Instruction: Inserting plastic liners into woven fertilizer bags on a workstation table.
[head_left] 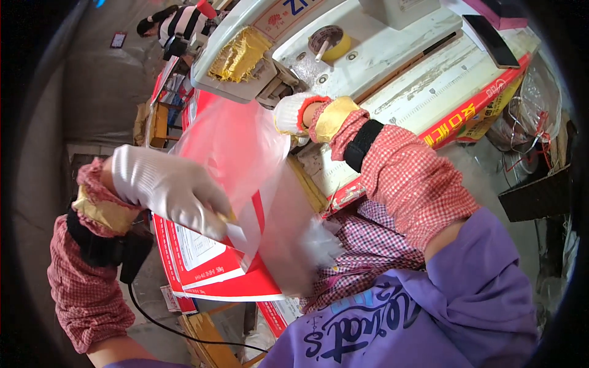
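Note:
Both my hands wear white knit gloves and red checked sleeve covers. My left hand [169, 187] pinches the lower edge of a clear plastic bag [245, 159] that looks pink against the red box behind it. My right hand [293, 115] grips the same bag at its top corner, right under the head of a white machine [362, 55]. The bag hangs stretched between the two hands. Its lower part blurs over my checked apron [362, 245].
A red and white printed box [205, 264] lies under the bag. On the machine stand a yellow tape roll [331, 43], a gold foil pad [240, 55] and a dark flat phone [491, 40]. Another person in a striped top [181, 24] works at the back left.

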The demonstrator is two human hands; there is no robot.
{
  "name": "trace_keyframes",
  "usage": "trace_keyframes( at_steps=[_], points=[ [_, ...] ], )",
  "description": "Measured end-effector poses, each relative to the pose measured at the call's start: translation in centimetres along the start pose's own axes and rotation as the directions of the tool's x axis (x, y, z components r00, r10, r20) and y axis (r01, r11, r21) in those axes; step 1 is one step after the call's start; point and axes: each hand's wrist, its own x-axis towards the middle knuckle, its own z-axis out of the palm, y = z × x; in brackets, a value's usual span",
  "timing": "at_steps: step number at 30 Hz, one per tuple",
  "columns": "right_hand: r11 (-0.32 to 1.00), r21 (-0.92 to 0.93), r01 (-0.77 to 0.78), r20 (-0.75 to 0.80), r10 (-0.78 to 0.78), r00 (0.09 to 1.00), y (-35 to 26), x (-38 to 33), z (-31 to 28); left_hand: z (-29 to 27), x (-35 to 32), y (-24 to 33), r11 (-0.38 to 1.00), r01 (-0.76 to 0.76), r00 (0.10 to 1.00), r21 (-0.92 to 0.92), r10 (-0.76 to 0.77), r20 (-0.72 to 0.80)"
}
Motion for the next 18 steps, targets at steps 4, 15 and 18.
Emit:
trace_keyframes(
  at_steps=[4,15,18],
  points=[
    [0.991,-0.111,0.078,0.198,-0.055,0.979,-1.1,-0.9,-1.8,2.5,1.2,-3.3,0.980,0.107,0.980,0.166,-0.132,0.148],
    [0.962,0.126,-0.241,0.301,0.194,0.934,-3.8,-2.3,-1.8,11.6,2.2,2.9,0.929,-0.331,0.929,0.165,0.291,0.228],
    [0.988,-0.001,-0.152,0.270,0.146,0.952,-3.8,-2.9,-0.3,10.3,2.9,-0.6,0.884,-0.168,0.967,-0.437,0.061,-0.249]
  ],
)
